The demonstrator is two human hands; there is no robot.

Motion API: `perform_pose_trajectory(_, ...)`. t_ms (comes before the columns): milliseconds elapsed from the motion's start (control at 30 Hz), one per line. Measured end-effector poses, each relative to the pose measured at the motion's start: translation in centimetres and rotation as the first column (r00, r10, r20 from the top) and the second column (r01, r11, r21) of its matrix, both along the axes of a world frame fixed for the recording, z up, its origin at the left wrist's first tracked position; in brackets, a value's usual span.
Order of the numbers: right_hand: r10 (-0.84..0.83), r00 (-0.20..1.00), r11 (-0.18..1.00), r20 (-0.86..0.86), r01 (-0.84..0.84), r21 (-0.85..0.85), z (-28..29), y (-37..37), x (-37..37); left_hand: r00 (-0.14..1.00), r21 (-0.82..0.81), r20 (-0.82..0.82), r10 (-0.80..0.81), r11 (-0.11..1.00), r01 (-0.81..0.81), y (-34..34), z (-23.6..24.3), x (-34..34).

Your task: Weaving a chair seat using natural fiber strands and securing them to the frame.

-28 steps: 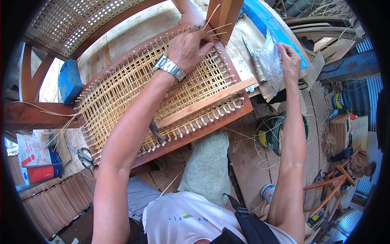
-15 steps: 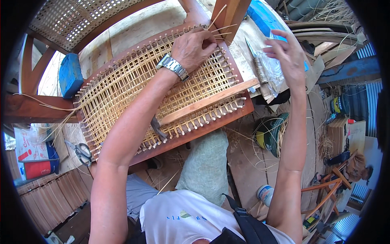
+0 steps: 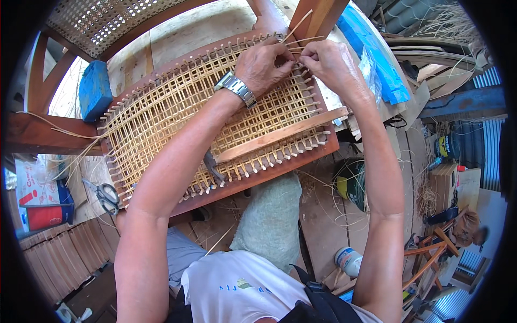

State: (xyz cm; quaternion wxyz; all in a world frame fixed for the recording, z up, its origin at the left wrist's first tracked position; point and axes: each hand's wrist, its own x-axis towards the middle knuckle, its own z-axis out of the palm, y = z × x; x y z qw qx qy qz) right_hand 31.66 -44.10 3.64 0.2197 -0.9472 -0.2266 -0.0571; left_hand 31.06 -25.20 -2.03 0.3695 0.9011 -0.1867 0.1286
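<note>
A wooden chair seat frame (image 3: 253, 175) carries an open lattice of woven cane (image 3: 177, 107), with small pegs standing along its edges. At the far right corner, my left hand (image 3: 264, 67), with a metal watch on its wrist, is closed over the weave; whatever its fingertips pinch is hidden. Just right of it, my right hand (image 3: 335, 64) pinches at the loose cane strands (image 3: 299, 24) by the corner post. Across the near right of the lattice lies a hammer (image 3: 280, 134), its metal head close to the front pegs.
Scissors (image 3: 106, 197) lie left of the seat, and a blue block (image 3: 95, 91) sits at its far left corner. A pale sack (image 3: 269, 223) stands below the front edge. To the right are a dark bucket (image 3: 350, 183) and a white tub (image 3: 349, 261).
My right hand has come from the right, where it was raised with fingers apart, to the corner beside my left hand, and its fingers have closed. The left hand stays at that corner.
</note>
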Motion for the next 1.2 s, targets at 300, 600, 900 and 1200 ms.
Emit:
perform_pose_trajectory(300,-0.062,0.998,0.979,0.003,0.061,-0.193,0.7,1.9,0.9,1.000,-0.011,-0.018,-0.006,1.000,0.006,0.2,-0.4,0.2)
perform_pose_trajectory(600,0.018,0.988,0.948,0.153,0.032,-0.318,-0.2,3.0,1.2,0.999,-0.046,-0.040,-0.022,0.999,0.020,0.2,-0.6,0.5)
perform_pose_trajectory(900,0.330,0.943,0.944,0.030,-0.330,-0.014,0.9,0.2,-12.7,0.998,-0.089,-0.058,-0.021,0.996,0.015,0.2,-0.2,0.0)
perform_pose_trajectory(1200,0.233,0.967,0.972,0.098,-0.230,-0.045,2.7,-2.8,-13.9,0.996,-0.104,-0.082,-0.022,0.995,0.013,0.9,-0.1,0.2)
